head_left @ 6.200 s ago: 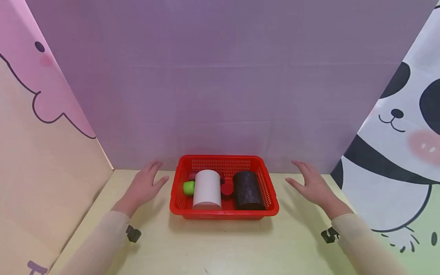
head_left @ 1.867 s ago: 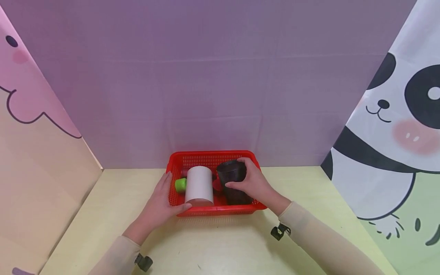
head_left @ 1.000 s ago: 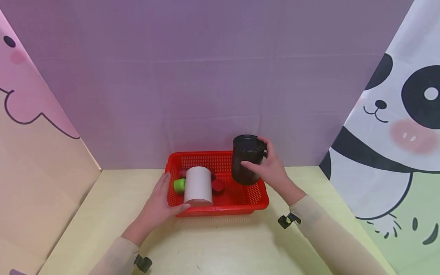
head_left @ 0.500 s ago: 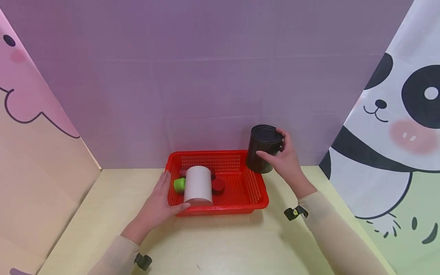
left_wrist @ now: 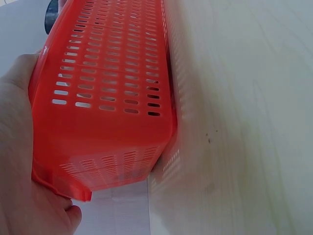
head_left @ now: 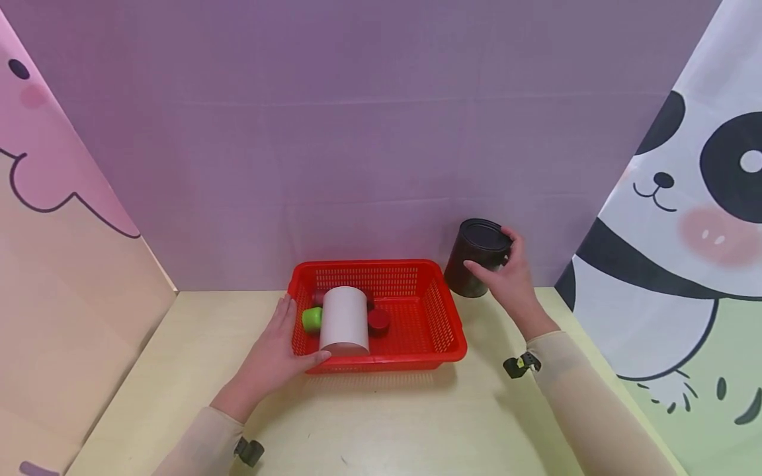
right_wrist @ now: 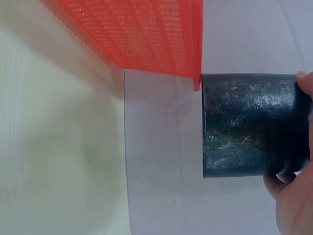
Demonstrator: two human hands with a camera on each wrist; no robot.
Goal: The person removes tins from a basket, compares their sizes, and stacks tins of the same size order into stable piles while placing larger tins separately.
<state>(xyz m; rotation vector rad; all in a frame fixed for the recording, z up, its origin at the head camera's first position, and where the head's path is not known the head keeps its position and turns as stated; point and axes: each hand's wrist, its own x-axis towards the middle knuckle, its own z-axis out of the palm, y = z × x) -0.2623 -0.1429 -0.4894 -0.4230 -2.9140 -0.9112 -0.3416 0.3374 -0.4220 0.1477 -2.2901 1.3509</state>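
My right hand (head_left: 506, 281) grips a black mug (head_left: 473, 264), thumb on its near side and fingers around its upper right. The mug leans slightly, beyond the back right corner of the red basket (head_left: 411, 360). In the right wrist view the mug's lower end is beside the basket's rim. My left hand (head_left: 270, 354) rests at the basket's front left corner, thumb straight along the front rim and fingers along the left side. Inside lie a white cylinder (head_left: 344, 320), a green piece (head_left: 311, 320), a red round piece (head_left: 378, 322) and a dark red thing (head_left: 319, 297), partly hidden.
The basket stands on a pale wooden table (head_left: 381, 423). A purple backdrop (head_left: 369, 145) rises close behind it. Side panels carry a pink figure on the left and a panda (head_left: 673, 277) on the right. Bare tabletop shows in front of the basket.
The right hand has taken hold of the black mug, lifted it out of the basket and carried it rightward past the rim. The left hand has come to the basket's corner.
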